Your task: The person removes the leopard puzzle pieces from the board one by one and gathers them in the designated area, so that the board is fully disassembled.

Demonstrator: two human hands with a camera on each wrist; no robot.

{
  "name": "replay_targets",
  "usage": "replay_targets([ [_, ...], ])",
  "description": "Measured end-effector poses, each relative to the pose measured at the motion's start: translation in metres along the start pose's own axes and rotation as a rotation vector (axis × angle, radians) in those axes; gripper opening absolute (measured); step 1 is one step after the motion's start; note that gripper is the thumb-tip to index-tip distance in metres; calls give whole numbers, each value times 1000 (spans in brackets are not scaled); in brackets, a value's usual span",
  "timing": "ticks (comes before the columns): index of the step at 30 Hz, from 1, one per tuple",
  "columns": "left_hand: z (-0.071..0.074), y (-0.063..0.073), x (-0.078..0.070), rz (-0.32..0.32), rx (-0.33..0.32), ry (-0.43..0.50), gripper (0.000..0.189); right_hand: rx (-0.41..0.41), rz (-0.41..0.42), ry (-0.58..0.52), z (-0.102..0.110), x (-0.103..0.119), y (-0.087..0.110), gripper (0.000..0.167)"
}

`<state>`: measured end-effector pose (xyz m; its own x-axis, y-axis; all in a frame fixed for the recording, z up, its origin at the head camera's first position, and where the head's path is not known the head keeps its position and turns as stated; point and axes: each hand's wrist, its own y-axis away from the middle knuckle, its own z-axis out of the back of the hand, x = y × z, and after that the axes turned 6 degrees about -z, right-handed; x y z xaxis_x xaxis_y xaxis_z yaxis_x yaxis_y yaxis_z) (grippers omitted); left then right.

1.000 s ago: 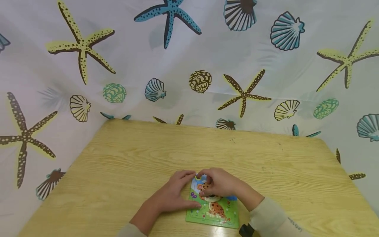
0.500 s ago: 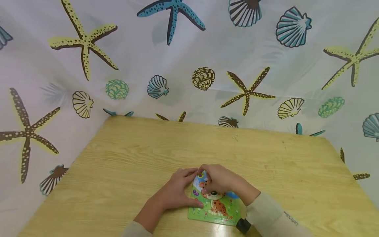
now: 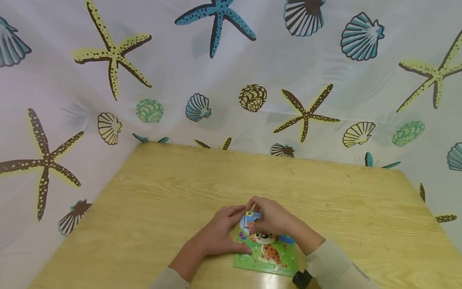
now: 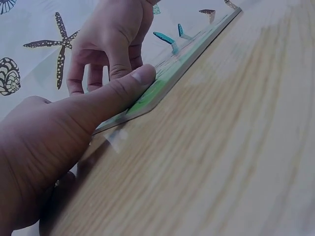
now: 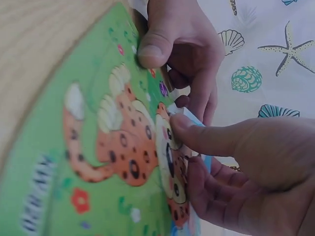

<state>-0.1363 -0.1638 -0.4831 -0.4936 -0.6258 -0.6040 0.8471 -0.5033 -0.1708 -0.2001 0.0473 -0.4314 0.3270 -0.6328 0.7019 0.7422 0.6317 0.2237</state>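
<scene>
A square jigsaw puzzle point(image 3: 249, 261) with a spotted leopard cub on green grass lies on the table. My left hand point(image 3: 219, 233) rests along its left side, thumb on the green surface and forefinger reaching to the far left corner. In the left wrist view, that thumb point(image 4: 120, 91) lies over the board's edge. My right hand point(image 3: 273, 216) pinches a puzzle piece point(image 3: 252, 216) with blue and yellow print at that far left corner. In the right wrist view, the piece point(image 5: 193, 118) looks tilted against the board; the fingers hide much of it.
The wooden table point(image 3: 173, 192) extends behind and to both sides of the puzzle. A white cloth point(image 3: 216, 80) printed with starfish and shells hangs around its far and side edges. A small black block point(image 3: 301, 278) sits by the right sleeve.
The view has shifted slightly. My right fingers have risen a little at the far left corner, and the piece there shows more clearly. My left hand keeps its place along the puzzle.
</scene>
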Motion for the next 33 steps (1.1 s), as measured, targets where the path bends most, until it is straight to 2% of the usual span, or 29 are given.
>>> replay_targets([
  [6, -3, -1, -1, -4, -7, -16, 107, -112, -1, -63, -3, -8, 10, 26],
  [9, -2, -2, -1, -10, -20, -28, 107, -156, -9, -133, -1, -13, 12, 20],
  [16, -2, -5, -3, -14, -18, -32, 108, -130, -64, -379, 7, -33, 22, 31],
  [21, -5, -4, -5, -21, -10, -62, 111, -161, -140, -487, 17, -44, 36, 33],
  [27, -4, -2, -3, -11, -1, -164, 111, -177, -233, -566, 37, -59, 52, 39],
  [33, -2, -2, -1, -17, -29, -190, 110, -198, -294, -503, 61, -74, 65, 35],
])
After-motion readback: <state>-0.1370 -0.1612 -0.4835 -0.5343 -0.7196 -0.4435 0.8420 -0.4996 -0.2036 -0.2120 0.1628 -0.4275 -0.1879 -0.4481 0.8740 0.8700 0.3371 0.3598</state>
